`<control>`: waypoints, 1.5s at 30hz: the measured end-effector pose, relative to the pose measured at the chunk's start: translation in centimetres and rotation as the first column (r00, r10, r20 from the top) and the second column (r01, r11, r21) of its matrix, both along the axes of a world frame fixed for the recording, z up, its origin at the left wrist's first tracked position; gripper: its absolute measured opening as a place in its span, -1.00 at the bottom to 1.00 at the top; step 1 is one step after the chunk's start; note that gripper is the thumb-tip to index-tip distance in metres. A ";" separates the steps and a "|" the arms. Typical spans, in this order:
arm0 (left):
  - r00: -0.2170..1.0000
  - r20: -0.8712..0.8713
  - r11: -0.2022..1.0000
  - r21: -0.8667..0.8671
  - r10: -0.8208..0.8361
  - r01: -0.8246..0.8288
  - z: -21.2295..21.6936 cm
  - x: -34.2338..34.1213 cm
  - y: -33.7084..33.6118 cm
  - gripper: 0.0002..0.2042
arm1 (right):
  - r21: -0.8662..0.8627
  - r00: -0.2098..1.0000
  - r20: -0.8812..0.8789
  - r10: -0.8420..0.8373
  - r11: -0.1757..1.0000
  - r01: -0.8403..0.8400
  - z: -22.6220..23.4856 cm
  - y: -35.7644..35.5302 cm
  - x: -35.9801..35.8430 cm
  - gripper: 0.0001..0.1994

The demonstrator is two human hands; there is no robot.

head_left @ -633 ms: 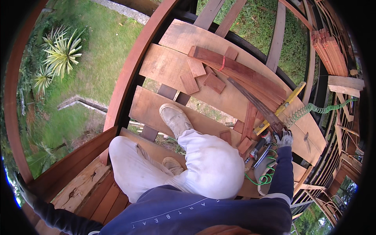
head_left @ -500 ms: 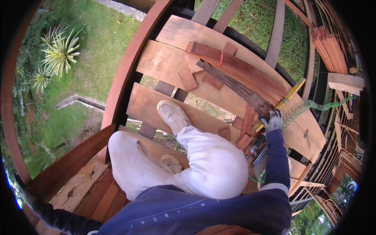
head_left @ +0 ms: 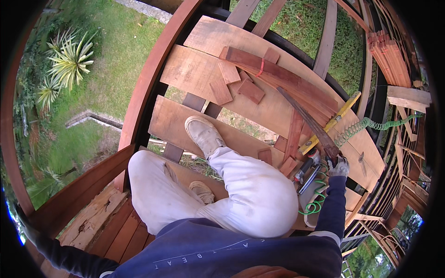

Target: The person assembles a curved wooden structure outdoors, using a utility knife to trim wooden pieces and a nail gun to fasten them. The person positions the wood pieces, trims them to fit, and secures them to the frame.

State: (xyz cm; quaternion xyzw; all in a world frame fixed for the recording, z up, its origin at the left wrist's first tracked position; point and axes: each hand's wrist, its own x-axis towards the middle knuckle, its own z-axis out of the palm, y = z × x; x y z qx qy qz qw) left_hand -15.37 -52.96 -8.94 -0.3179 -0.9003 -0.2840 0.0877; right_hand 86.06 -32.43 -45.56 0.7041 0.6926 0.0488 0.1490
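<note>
My right hand [head_left: 338, 167], in a grey glove, is closed round the near end of some dark wood strips [head_left: 309, 119]. The strips slant up and away to the left, over a yellow spirit level [head_left: 331, 123]. Beside them lies a bundle of reddish boards [head_left: 282, 72] tied with a red band. My left hand [head_left: 28, 230] is at the far left rim beside a brown rail board [head_left: 83, 190]; its fingers are too dark and small to make out. Near my right forearm lie a red and grey power tool [head_left: 306, 169] and a green coiled hose [head_left: 359, 127].
Short wood offcuts [head_left: 251, 91] lie on wide planks [head_left: 194, 60] with gaps between them, open to the grass below. A curved brown rail [head_left: 153, 88] runs along the left. More stacked boards [head_left: 389, 58] stand at the far right.
My right hand has pulled the dark strips toward me and to the right, off the offcuts and away from the tied bundle. More of the level and hose now shows.
</note>
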 end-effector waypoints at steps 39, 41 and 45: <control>0.997 -0.069 0.999 -0.003 -0.040 0.040 -0.2 0.9 0.3 -0.46 | -0.554 -0.585 -0.772 -0.249 0.715 0.427 -10.0 8.4 -32.2 -0.39; 0.992 -0.110 0.998 -0.038 -0.060 0.056 0.0 0.7 -0.5 -0.46 | -0.617 -0.757 -0.641 -0.128 0.672 0.409 -13.5 10.4 -32.3 -0.36; 0.999 -0.043 0.999 0.042 -0.022 0.024 -0.2 1.3 0.1 -0.45 | -0.559 -0.491 -0.810 -0.321 0.677 0.479 -14.0 6.9 -35.4 -0.37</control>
